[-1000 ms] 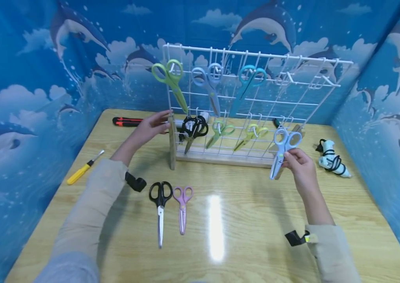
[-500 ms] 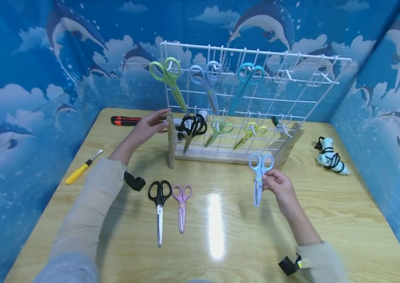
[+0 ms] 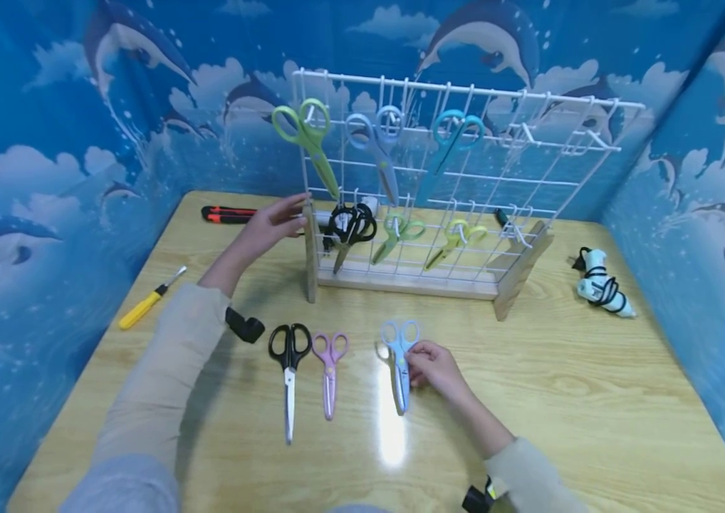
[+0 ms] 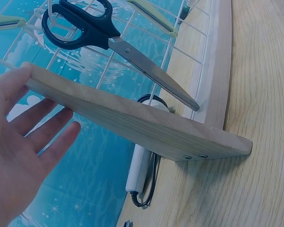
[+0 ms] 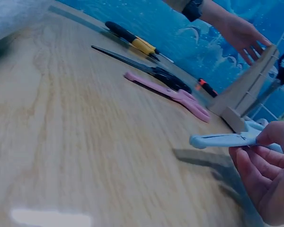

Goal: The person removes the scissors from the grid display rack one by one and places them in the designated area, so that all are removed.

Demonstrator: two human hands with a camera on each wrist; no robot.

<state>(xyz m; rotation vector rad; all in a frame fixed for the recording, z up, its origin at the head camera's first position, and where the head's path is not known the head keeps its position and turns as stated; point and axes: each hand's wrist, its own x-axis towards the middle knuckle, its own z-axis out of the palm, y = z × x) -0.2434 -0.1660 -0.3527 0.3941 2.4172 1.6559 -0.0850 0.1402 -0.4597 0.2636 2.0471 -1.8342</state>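
My right hand (image 3: 436,368) pinches light blue scissors (image 3: 399,363) between thumb and fingers, handles pointing away from me. In the right wrist view, the blue scissors (image 5: 222,140) hover just over the tabletop, with a shadow beneath. Pink scissors (image 3: 330,377) and larger black-handled scissors (image 3: 289,385) lie side by side to their left. At the rack's left end, my left hand (image 3: 269,226) touches the wooden side post (image 3: 310,256). Its fingers (image 4: 57,142) are extended in the left wrist view. Black scissors (image 4: 146,68) hang close to that hand.
The white wire rack (image 3: 465,89) bears several hanging scissors, among them green scissors (image 3: 311,146) and teal scissors (image 3: 449,153). A yellow screwdriver (image 3: 144,308) and a red-black utility knife (image 3: 228,214) lie at left. A glue gun (image 3: 604,285) with wrapped cord lies right.
My right hand has carried the light blue scissors from beside the rack's lower right, leftward and toward me, down near the tabletop. The left hand stays at the post.
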